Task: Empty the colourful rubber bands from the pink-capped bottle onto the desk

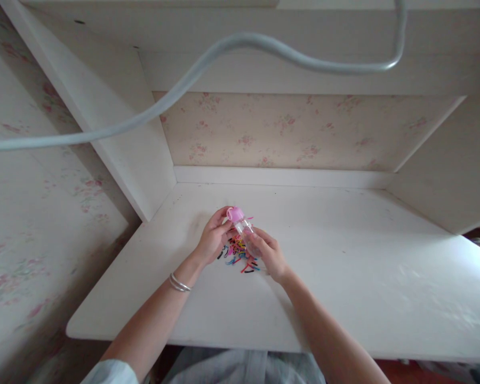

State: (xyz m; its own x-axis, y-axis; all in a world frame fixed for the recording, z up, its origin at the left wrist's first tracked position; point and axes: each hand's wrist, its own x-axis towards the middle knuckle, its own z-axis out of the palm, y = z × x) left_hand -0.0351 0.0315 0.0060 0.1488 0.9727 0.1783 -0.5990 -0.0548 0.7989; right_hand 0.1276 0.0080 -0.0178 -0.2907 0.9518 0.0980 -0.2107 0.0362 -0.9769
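Observation:
A small clear bottle (244, 226) with a pink cap (236, 214) is held tilted just above the desk, its top leaning to the left. My right hand (269, 250) is closed round the bottle's lower body. At the cap, my left hand (216, 233) has its thumb and fingers closed on the pink part; its fingertips are partly hidden. Beneath both hands lies a loose pile of small colourful bands (236, 246), in pink, red, blue, yellow and black. The bottle and fingers cover part of that pile.
The white desk (344, 288) has a side panel (116, 128) at left and another at right. A shelf (304, 32) hangs overhead, with a thick pale cable (240, 40) crossing the upper view. Floral wallpaper (264, 130) shows behind. The desk's front edge is near my body.

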